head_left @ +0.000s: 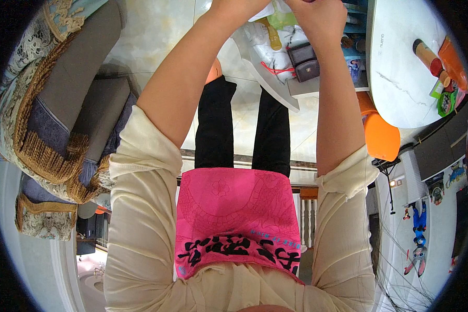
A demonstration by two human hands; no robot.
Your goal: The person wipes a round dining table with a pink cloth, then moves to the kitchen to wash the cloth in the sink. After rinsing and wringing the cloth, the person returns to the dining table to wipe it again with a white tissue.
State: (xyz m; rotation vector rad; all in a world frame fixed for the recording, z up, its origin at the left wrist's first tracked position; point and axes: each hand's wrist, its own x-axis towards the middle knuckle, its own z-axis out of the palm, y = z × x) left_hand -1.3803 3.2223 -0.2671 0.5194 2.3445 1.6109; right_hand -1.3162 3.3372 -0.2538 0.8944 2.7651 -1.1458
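Note:
My left hand and my right hand reach to the top edge of the view, where most of the fingers are cut off. A small part of a dark item shows at the right hand's fingertips; what it is cannot be told. Below the hands, on a drawer-like tray with a marbled surface, lie a dark leather wallet, a red cord and a yellowish translucent object. A light green translucent item lies between the hands.
At right stands a white marbled tabletop with a tan and red cylinder and a green container. An orange seat is beneath it. A grey sofa with fringed covers is at left.

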